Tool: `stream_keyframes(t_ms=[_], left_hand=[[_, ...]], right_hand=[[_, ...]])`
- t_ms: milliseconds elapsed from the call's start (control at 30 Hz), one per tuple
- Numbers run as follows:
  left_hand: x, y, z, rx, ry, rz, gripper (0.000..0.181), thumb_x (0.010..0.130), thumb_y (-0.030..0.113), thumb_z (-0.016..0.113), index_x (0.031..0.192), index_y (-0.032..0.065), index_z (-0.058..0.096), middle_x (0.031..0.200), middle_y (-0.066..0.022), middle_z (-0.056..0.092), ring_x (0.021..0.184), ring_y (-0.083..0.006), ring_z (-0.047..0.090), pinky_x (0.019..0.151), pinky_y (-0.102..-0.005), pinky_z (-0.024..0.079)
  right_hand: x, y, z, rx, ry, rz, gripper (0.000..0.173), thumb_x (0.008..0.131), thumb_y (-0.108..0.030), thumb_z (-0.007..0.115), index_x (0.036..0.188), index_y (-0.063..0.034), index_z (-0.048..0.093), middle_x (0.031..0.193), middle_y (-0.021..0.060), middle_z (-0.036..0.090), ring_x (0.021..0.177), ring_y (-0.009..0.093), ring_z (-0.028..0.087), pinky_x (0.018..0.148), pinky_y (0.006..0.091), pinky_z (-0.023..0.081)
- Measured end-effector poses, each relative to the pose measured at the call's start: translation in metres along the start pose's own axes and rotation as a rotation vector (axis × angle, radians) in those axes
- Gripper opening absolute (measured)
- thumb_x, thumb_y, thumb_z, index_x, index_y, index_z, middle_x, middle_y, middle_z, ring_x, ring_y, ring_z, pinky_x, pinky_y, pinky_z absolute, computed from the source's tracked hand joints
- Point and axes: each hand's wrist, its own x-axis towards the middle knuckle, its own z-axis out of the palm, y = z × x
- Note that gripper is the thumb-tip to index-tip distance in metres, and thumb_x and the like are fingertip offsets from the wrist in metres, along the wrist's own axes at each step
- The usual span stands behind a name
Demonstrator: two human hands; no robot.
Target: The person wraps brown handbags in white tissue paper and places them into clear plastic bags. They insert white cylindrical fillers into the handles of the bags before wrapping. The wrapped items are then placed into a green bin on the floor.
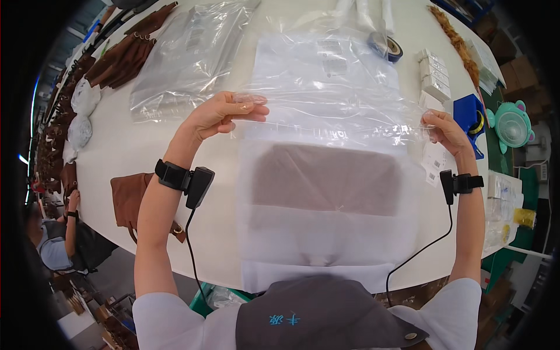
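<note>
My left hand pinches one side of a clear plastic bag, and my right hand grips its opposite side. The bag is stretched between them over white sheet-like material and bears small printed marks. Closer to me lies a translucent white cover. A brownish, flat-looking shape shows through it; what it is exactly stays veiled. Beside my left forearm, partly hidden by it, is a brown leather bag with a strap and a metal ring.
More clear plastic bags lie at the left, near brown leather pieces. Tape rolls, small white boxes and a blue tape dispenser sit to the right. A green fan stands beyond. Another person works at far left.
</note>
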Motion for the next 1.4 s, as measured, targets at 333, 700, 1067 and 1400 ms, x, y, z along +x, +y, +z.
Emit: stream_keyframes(t_ms=[333,700,1067,1400], left_hand=[[0.025,-0.017,0.016,-0.268,0.201,0.215,0.030,0.086,0.012,0.052,0.107,-0.0085,0.054,0.099,-0.0189,0.061,0.085,-0.0208,0.061,0.074,-0.0270,0.049],[-0.006,-0.069,0.018,0.499,0.181,-0.064,0.066,0.089,0.057,0.033,0.110,-0.0015,0.055,0.095,-0.0142,0.061,0.085,-0.0212,0.057,0.081,-0.0326,0.043],[-0.059,-0.090,0.050,0.227,0.009,-0.087,0.054,0.080,0.024,0.065,0.120,-0.0039,0.044,0.097,-0.0074,0.056,0.085,-0.0119,0.053,0.078,-0.0268,0.043],[-0.067,-0.112,0.068,0.311,0.154,0.063,0.028,0.086,0.012,0.057,0.109,-0.0034,0.053,0.080,-0.0001,0.057,0.073,-0.0059,0.051,0.068,-0.0200,0.042]], right_hand=[[0.017,0.014,0.019,0.373,0.296,0.096,0.016,0.080,-0.004,0.063,0.095,-0.0024,0.059,0.075,0.0015,0.061,0.054,0.007,0.057,0.050,0.0187,0.050],[0.004,0.041,0.076,-0.671,0.138,0.045,0.068,0.086,-0.055,0.043,0.054,0.0037,0.052,0.051,0.0107,0.051,0.052,0.018,0.052,0.054,0.0302,0.043],[-0.045,0.047,0.047,-0.760,-0.064,0.165,0.055,0.081,-0.052,0.053,0.066,-0.0005,0.061,0.055,0.0032,0.049,0.059,0.015,0.052,0.062,0.0280,0.043],[-0.092,0.110,0.057,-0.158,0.232,-0.019,0.022,0.079,-0.013,0.063,0.065,0.0011,0.053,0.060,0.0052,0.057,0.051,0.011,0.051,0.049,0.0272,0.045]])
